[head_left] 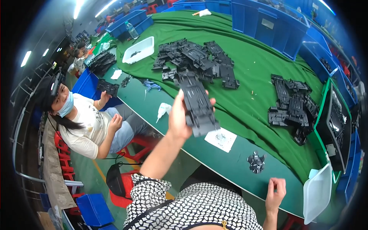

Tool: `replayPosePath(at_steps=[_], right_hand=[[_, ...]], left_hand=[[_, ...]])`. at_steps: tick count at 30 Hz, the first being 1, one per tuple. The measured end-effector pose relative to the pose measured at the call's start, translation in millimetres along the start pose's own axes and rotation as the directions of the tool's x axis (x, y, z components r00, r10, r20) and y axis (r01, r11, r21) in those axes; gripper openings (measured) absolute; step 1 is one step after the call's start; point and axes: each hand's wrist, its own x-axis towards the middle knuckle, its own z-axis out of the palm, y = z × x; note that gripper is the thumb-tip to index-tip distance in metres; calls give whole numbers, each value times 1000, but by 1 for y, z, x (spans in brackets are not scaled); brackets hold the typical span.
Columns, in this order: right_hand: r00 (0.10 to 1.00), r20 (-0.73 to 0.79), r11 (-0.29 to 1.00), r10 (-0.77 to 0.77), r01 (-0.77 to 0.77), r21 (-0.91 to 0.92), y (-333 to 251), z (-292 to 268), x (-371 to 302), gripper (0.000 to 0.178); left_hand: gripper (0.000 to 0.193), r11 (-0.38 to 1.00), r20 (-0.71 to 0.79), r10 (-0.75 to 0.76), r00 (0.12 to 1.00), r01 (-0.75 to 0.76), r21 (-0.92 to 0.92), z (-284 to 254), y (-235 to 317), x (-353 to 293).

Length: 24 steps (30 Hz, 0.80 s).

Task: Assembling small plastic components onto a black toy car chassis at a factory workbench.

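Left hand is clamped on a long black plastic chassis plate, lifted above the green counter. Right hand, fingers pinched together, hovers near small black clips. Piles of black plates lie waiting.

This is a factory assembly floor. A long green-covered workbench runs from the upper left to the lower right of the frame, heaped with piles of identical black plastic parts. Blue storage bins line the upper edge, strip lights glow at the upper left, and a seated co-worker waits at middle left.
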Motion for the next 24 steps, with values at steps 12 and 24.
replayPosePath(at_steps=[12, 24], right_hand=[[984, -129, 985, -125, 107, -134, 40, 22, -24, 13], [981, -157, 987, -117, 96, -132, 31, 17, -18, 14]], left_hand=[[51, 781, -511, 506, 695, -117, 613, -53, 66, 253], [63, 684, -497, 686, 532, -237, 690, -82, 75, 315]])
